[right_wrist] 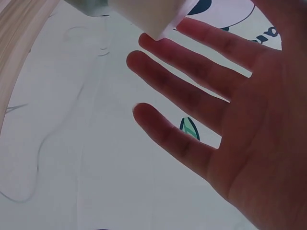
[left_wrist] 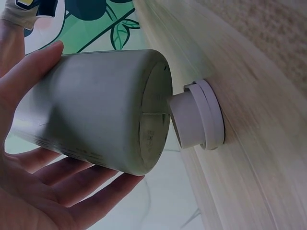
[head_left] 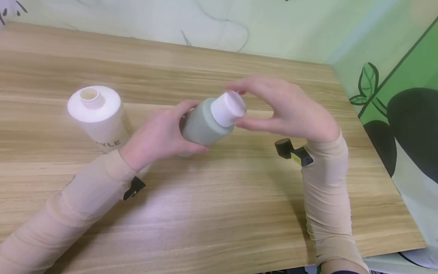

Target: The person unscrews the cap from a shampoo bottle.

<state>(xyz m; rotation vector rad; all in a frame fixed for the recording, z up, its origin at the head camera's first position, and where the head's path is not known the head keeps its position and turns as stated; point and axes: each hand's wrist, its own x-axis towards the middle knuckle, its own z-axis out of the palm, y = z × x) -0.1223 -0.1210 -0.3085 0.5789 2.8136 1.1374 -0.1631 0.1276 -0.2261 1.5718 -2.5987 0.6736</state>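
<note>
My left hand point(head_left: 161, 133) grips a pale green bottle point(head_left: 204, 123), tilted with its white cap point(head_left: 228, 109) toward the right. In the left wrist view the thumb and fingers wrap the body of the bottle point(left_wrist: 105, 110), its base facing the camera. Around the cap is my right hand point(head_left: 287, 104), thumb tip at the lower edge and index finger at the upper. The right wrist view shows its fingers point(right_wrist: 192, 81) spread and fairly straight, some tips right by the cap point(right_wrist: 148, 14); the thumb is hidden there.
A large white bottle point(head_left: 102, 118) with an uncovered neck stands left, behind the left forearm. A stepped white round piece point(left_wrist: 201, 115) sits on the wooden table point(head_left: 205, 213) beyond the held bottle's base. A painted wall point(head_left: 273, 30) borders the table's back and right.
</note>
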